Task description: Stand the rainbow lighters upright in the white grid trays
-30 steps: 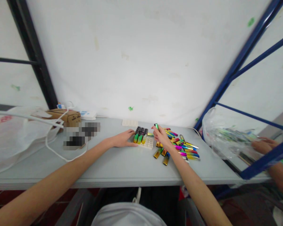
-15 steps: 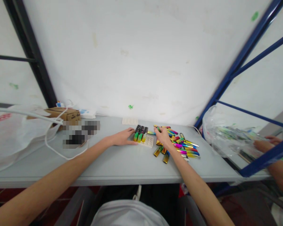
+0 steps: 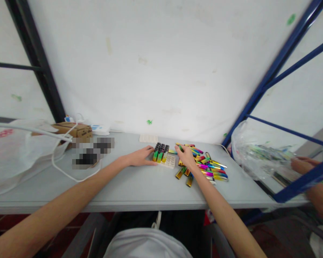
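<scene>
My left hand (image 3: 143, 157) braces the left end of a white plastic tray (image 3: 170, 162), thumb at its front corner and fingers towards the back. Rows of lighters (image 3: 159, 154) with black tops and shiny green-yellow bodies stand upright in the tray's left part; bare slots show on its right. Just right of the tray, my right hand (image 3: 185, 154) is closed on a lighter (image 3: 181, 147), whose green end shows at the fingertips. Under and beyond that hand spreads a loose pile of shiny multicoloured lighters (image 3: 212, 170), lying in various directions.
A second white tray (image 3: 148, 138) lies by the wall. On the left are a cardboard box (image 3: 80, 132), a white cable (image 3: 67, 175) and a plastic bag (image 3: 18, 161). Right of the blue frame (image 3: 258, 91), another person's hand (image 3: 303, 165) is near a clear bag (image 3: 247, 154).
My hands, the tray and the pile look almost unchanged; my right hand has shifted very slightly left. The other person's hand at the right has moved a little.
</scene>
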